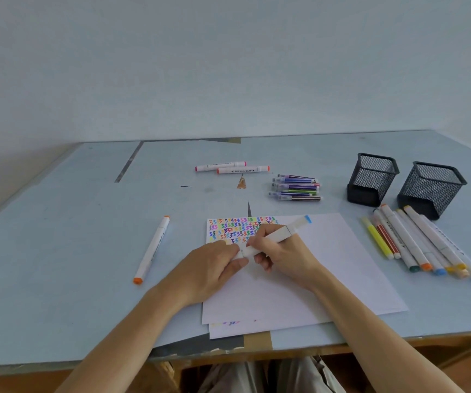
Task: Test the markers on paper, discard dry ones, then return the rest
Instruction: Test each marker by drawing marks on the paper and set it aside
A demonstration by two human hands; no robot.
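Hands meet over white paper sheet (328, 265) near worktop (58, 251) front edge: right hand (282, 259) grip curled round white blue-capped marker (277, 235), left hand (211, 268) pinching its lower end; bare worktop lies left, beyond lone orange-tipped marker (152, 249).

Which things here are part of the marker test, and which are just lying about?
In the job: blue-capped marker gripped by right hand and left hand; paper; marker piles; mesh holders.
Lying about: brown scrap; tape.
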